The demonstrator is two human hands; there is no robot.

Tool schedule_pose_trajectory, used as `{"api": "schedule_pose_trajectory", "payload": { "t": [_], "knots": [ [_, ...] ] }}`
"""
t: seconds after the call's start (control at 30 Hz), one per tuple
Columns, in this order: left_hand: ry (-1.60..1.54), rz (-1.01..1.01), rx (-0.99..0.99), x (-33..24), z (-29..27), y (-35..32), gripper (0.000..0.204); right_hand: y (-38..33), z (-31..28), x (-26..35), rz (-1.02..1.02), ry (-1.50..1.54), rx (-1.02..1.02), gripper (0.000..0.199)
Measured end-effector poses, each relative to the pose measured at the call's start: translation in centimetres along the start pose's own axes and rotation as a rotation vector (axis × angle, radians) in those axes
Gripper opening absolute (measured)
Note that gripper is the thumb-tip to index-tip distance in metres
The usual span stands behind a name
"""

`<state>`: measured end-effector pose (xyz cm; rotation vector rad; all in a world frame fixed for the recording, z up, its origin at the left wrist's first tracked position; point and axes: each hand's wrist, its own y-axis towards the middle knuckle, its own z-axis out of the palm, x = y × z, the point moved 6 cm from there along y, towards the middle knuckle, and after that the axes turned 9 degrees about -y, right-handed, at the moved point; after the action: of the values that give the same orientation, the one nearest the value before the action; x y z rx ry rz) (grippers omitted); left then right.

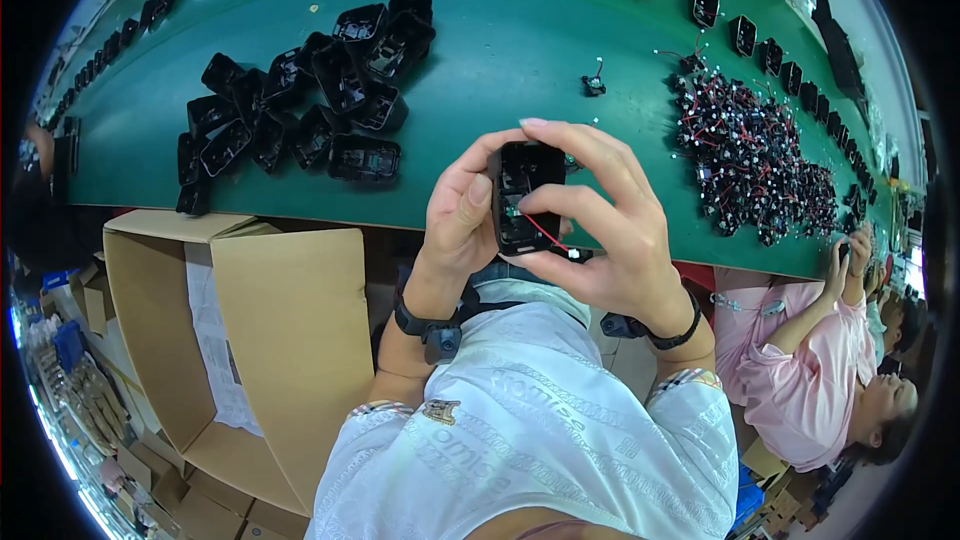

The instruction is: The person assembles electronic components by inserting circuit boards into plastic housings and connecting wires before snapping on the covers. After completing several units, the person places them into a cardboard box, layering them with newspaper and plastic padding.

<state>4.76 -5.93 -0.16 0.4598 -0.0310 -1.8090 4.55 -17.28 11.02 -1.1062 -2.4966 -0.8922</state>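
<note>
I hold a small black plastic housing (522, 190) upright over the near edge of the green work surface (520, 30). My left hand (458, 220) grips its left side, thumb on the front. My right hand (610, 225) wraps its right side, with the fingertips pressing into the open cavity. A thin red wire (545, 234) runs out of the housing to a small connector by my right palm. Both wrists wear dark bands.
A heap of empty black housings (310, 100) lies at the left. A pile of small parts with red and black wires (755, 155) lies at the right. More housings line the far edge. An open cardboard box (270, 340) stands at my left. A person in pink (810, 360) sits at my right.
</note>
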Motion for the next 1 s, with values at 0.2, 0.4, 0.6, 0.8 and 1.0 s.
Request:
{"api": "schedule_pose_trajectory", "payload": {
  "t": [0.2,0.4,0.6,0.8,1.0],
  "knots": [
    [0.146,0.039,-0.116,-0.2,-0.7,-0.1,0.062,0.6,0.0,-0.2,-0.031,-0.032,0.057,0.034],
    [0.366,0.017,-0.335,-0.5,-0.5,0.4,0.036,0.9,1.2,-5.0,0.222,0.559,0.331,0.036],
    [0.474,-0.019,-0.354,-1.6,0.4,-0.2,0.034,-2.6,5.3,-7.4,0.503,1.354,0.194,0.039],
    [0.396,-0.137,-0.348,-1.4,0.4,0.1,0.034,-2.7,6.2,-6.9,0.443,1.296,0.135,0.038],
    [0.407,-0.118,-0.372,-1.7,-0.4,0.0,0.034,-2.5,5.6,-6.3,0.484,1.164,0.156,0.038]
  ]
}}
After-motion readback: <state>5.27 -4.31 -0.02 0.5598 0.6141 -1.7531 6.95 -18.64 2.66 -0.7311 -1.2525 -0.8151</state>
